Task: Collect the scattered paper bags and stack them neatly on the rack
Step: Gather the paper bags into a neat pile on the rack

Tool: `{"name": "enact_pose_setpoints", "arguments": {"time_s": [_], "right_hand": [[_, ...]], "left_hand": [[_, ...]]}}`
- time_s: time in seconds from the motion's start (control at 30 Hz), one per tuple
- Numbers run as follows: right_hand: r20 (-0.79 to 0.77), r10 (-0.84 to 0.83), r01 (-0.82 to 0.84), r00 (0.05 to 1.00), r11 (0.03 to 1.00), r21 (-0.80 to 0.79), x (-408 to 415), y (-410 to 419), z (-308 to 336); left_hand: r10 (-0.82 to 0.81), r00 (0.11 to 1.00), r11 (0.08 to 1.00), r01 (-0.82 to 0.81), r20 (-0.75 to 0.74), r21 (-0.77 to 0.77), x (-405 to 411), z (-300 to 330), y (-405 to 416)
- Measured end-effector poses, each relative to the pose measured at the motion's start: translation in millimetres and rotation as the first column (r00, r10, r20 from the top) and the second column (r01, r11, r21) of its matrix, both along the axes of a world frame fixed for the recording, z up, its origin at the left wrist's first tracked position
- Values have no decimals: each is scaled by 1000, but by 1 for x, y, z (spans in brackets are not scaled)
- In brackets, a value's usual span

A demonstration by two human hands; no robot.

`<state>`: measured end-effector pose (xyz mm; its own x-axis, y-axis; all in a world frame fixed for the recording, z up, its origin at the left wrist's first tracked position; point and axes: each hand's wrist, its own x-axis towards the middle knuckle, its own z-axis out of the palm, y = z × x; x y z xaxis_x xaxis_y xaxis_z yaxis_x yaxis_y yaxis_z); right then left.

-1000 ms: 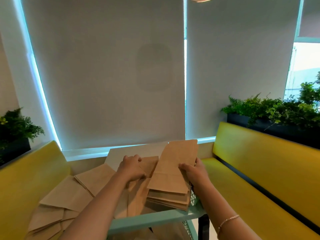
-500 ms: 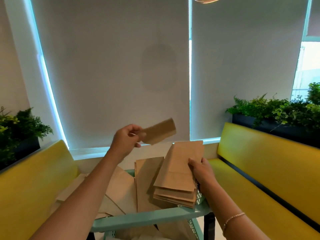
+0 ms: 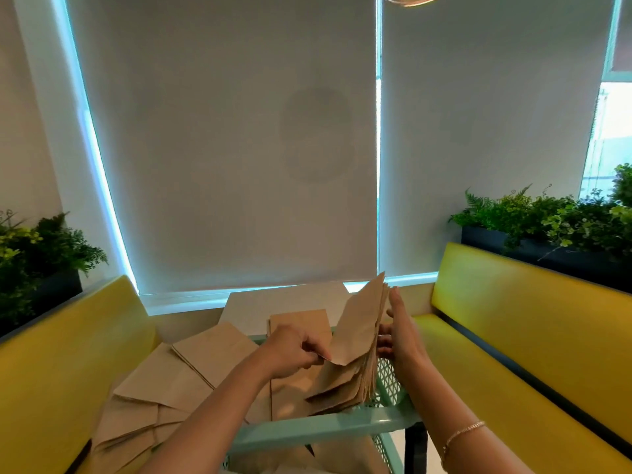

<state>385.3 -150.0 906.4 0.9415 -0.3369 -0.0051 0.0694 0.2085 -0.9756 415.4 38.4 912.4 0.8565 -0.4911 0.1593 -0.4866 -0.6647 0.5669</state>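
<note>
A stack of brown paper bags stands tilted on its edge on the right side of the mint-green rack. My left hand pinches the near corner of the front bag. My right hand props the stack from its right side with straight fingers. One flat bag lies on the rack behind my left hand. Several loose bags are fanned out to the left, overlapping one another and hanging past the rack's edge.
Yellow benches run along both sides, with planters of green ferns behind them. A white table sits beyond the rack under the window blinds. More brown paper shows on the rack's lower level.
My left hand lifted one bag from the rack, swung it over and brought it down against the stack. The stack was lying flat; my right hand has tipped it up on edge.
</note>
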Motion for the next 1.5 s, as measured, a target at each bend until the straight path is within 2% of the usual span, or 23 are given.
{"name": "enact_pose_setpoints", "arguments": {"time_s": [0.1, 0.27, 0.33, 0.37, 0.4, 0.43, 0.5, 0.57, 0.67, 0.73, 0.9, 1.0, 1.13, 1.27, 1.43, 1.5], "right_hand": [[-49, -22, 11, 999, 979, -204, 1, 3, -2], [-106, -36, -6, 994, 929, -371, 3, 5, -6], [-97, -33, -6, 995, 927, -374, 5, 5, -8], [-89, -30, -4, 996, 933, -360, 6, 4, -8], [-80, -28, -1, 996, 940, -341, 6, 4, -8], [-71, -32, 8, 997, 949, -316, 6, 4, -7], [-60, -43, 25, 997, 963, -270, 6, 3, -7], [-56, -45, 30, 997, 970, -240, 6, 2, -8], [-38, -36, 27, 999, 976, -215, 6, 1, -9], [-28, -19, 13, 999, 980, -198, 5, 0, -8], [-33, -12, 6, 999, 984, -178, 7, 0, -9], [-33, -8, 2, 999, 986, -167, 7, 1, -10], [-30, -9, 4, 1000, 988, -156, 5, 0, -9], [-27, -9, 5, 1000, 992, -129, 3, 0, -8], [-33, -15, 10, 999, 992, -128, 3, 1, -6], [-37, -20, 16, 999, 993, -117, 3, 1, -5]], "left_hand": [[-27, 997, 996, 33, -72, 89, -1, -4, -5], [-80, 982, 965, 119, -173, 233, 0, 1, -5], [-79, 962, 974, 130, -261, 186, 5, 8, 2], [-43, 961, 989, 79, -272, 126, 9, 12, 6], [22, 974, 996, -2, -227, 87, 17, 16, 10], [113, 986, 990, -101, -123, 102, 27, 17, 14], [297, 951, 933, -308, 88, 185, 44, 14, 20], [400, 909, 881, -416, 118, 223, 55, 7, 24], [430, 899, 851, -434, 83, 296, 65, -3, 25], [422, 901, 853, -433, 104, 290, 70, -8, 26], [450, 859, 859, -491, 244, 144, 70, -4, 26], [472, 854, 870, -492, 220, 43, 64, 1, 28], [456, 875, 885, -427, 161, -186, 52, 26, 31], [504, 858, 786, -406, 102, -466, 35, 59, 37], [545, 832, 652, -341, 106, -678, 18, 85, 51], [503, 858, 624, -277, 105, -731, 6, 87, 51]]}}
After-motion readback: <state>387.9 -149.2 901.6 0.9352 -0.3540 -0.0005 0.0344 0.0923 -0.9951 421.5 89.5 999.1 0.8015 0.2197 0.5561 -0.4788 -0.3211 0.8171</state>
